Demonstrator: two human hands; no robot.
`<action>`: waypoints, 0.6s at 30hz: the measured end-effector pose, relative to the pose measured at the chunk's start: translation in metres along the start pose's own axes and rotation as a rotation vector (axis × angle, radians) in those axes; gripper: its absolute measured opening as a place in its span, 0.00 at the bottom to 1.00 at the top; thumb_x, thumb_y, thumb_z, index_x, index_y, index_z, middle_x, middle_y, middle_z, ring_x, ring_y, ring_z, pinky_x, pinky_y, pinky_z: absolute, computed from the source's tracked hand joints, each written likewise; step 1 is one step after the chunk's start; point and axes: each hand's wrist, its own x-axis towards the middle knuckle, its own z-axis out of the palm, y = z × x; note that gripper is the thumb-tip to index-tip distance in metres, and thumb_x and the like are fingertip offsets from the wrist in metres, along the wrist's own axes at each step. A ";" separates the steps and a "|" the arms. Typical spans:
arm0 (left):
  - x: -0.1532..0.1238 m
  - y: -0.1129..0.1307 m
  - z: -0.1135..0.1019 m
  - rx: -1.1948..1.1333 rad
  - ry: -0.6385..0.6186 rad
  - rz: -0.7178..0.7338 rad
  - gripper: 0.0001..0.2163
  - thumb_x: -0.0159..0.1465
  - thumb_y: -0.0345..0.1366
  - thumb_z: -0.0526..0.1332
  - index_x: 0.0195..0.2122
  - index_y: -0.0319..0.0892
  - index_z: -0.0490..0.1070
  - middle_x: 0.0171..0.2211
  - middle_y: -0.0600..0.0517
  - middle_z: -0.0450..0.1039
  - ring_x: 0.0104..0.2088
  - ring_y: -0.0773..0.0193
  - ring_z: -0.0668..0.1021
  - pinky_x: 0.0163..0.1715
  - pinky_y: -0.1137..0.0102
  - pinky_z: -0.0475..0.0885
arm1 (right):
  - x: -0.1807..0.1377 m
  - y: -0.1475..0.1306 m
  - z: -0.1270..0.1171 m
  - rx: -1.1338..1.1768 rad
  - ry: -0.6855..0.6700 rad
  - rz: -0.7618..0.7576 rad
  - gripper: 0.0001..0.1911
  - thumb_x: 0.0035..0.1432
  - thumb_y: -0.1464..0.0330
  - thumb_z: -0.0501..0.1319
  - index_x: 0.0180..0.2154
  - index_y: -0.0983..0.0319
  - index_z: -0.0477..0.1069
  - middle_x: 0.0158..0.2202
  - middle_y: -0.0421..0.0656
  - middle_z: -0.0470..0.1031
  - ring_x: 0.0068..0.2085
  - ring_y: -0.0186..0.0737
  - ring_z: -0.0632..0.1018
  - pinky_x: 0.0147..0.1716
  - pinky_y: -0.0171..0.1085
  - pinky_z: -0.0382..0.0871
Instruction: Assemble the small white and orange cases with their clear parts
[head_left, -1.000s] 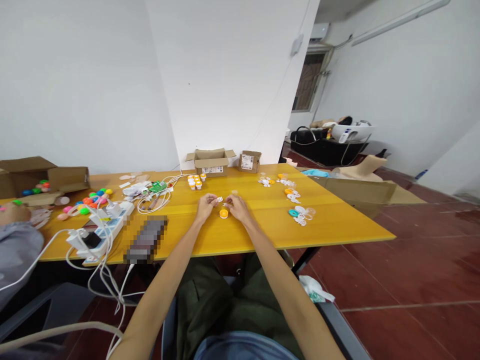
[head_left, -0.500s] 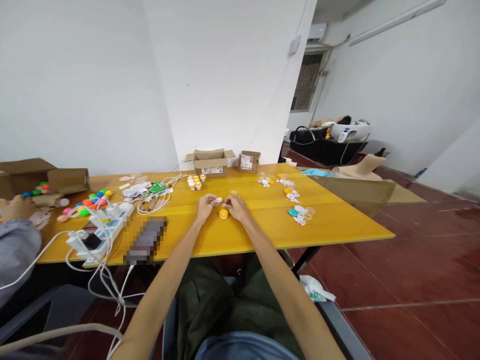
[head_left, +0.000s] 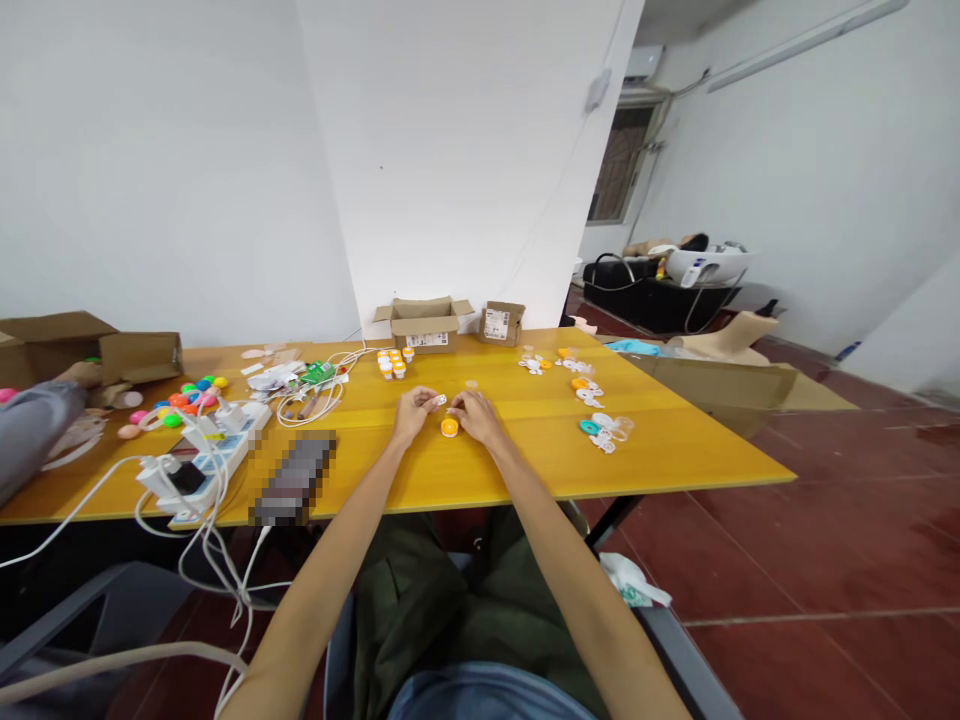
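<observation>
My left hand [head_left: 413,411] and my right hand [head_left: 473,414] rest together on the yellow table [head_left: 480,460], fingers curled. Between their fingertips they pinch a small white piece [head_left: 442,400]. An orange round cap [head_left: 449,427] lies on the table just below the hands. A small clear cup [head_left: 470,384] stands just beyond my right hand.
Small orange-lidded pots [head_left: 393,362] and two open cardboard boxes [head_left: 424,320] sit at the far edge. White and orange parts [head_left: 589,392] lie to the right. A power strip with cables [head_left: 202,455] and coloured balls [head_left: 187,396] lie left, where another person's arm [head_left: 34,425] reaches into a box.
My hands stay in place, still pinching the white piece. The other person's arm at the left has moved away toward the cardboard box.
</observation>
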 end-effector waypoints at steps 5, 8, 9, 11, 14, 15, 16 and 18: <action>0.001 -0.002 0.000 0.022 0.007 0.019 0.09 0.47 0.35 0.74 0.25 0.43 0.74 0.27 0.52 0.80 0.31 0.61 0.81 0.38 0.66 0.77 | -0.002 0.000 -0.001 -0.004 0.003 -0.011 0.04 0.58 0.71 0.66 0.37 0.56 0.76 0.40 0.43 0.78 0.45 0.45 0.75 0.45 0.41 0.66; 0.001 -0.002 0.001 0.026 0.012 0.021 0.09 0.46 0.33 0.74 0.24 0.43 0.75 0.27 0.52 0.80 0.32 0.61 0.81 0.39 0.65 0.77 | -0.003 -0.001 -0.003 -0.020 0.005 -0.005 0.04 0.59 0.70 0.66 0.37 0.55 0.77 0.42 0.44 0.78 0.46 0.46 0.75 0.45 0.42 0.66; 0.001 -0.002 0.001 0.027 0.013 0.019 0.09 0.46 0.33 0.74 0.24 0.43 0.75 0.27 0.52 0.80 0.32 0.61 0.81 0.39 0.65 0.77 | -0.004 -0.001 -0.003 -0.024 0.002 -0.002 0.03 0.59 0.70 0.66 0.36 0.55 0.77 0.42 0.44 0.78 0.46 0.46 0.75 0.45 0.42 0.66; 0.002 -0.003 0.000 0.030 0.013 0.011 0.09 0.46 0.32 0.74 0.24 0.43 0.75 0.27 0.51 0.80 0.33 0.60 0.81 0.41 0.64 0.77 | -0.004 -0.002 -0.003 -0.030 -0.007 0.006 0.02 0.59 0.70 0.66 0.35 0.55 0.77 0.41 0.44 0.78 0.45 0.45 0.75 0.45 0.42 0.66; 0.002 -0.005 0.000 0.044 0.009 0.008 0.09 0.47 0.32 0.74 0.25 0.43 0.75 0.28 0.51 0.80 0.34 0.60 0.81 0.42 0.64 0.77 | -0.003 -0.002 -0.002 -0.030 -0.010 0.015 0.02 0.59 0.69 0.66 0.33 0.56 0.76 0.40 0.43 0.77 0.45 0.45 0.75 0.44 0.41 0.65; 0.002 -0.005 0.000 0.050 0.008 0.010 0.08 0.47 0.32 0.74 0.25 0.43 0.75 0.28 0.51 0.80 0.35 0.60 0.81 0.42 0.64 0.77 | -0.002 -0.001 -0.002 -0.028 -0.007 0.015 0.02 0.59 0.70 0.66 0.33 0.56 0.76 0.40 0.43 0.77 0.45 0.45 0.75 0.44 0.41 0.65; 0.003 -0.005 -0.001 0.057 0.009 0.011 0.08 0.47 0.32 0.73 0.25 0.43 0.75 0.28 0.51 0.80 0.35 0.60 0.81 0.41 0.64 0.77 | -0.002 -0.001 -0.002 -0.025 -0.003 0.013 0.03 0.58 0.70 0.66 0.33 0.56 0.75 0.40 0.43 0.77 0.45 0.45 0.74 0.44 0.41 0.65; 0.003 -0.005 -0.001 0.061 0.012 0.012 0.07 0.48 0.32 0.73 0.25 0.43 0.75 0.29 0.51 0.80 0.35 0.60 0.81 0.41 0.64 0.77 | -0.002 -0.001 -0.001 -0.020 0.003 0.009 0.03 0.59 0.71 0.66 0.32 0.56 0.75 0.39 0.43 0.78 0.44 0.44 0.75 0.43 0.40 0.65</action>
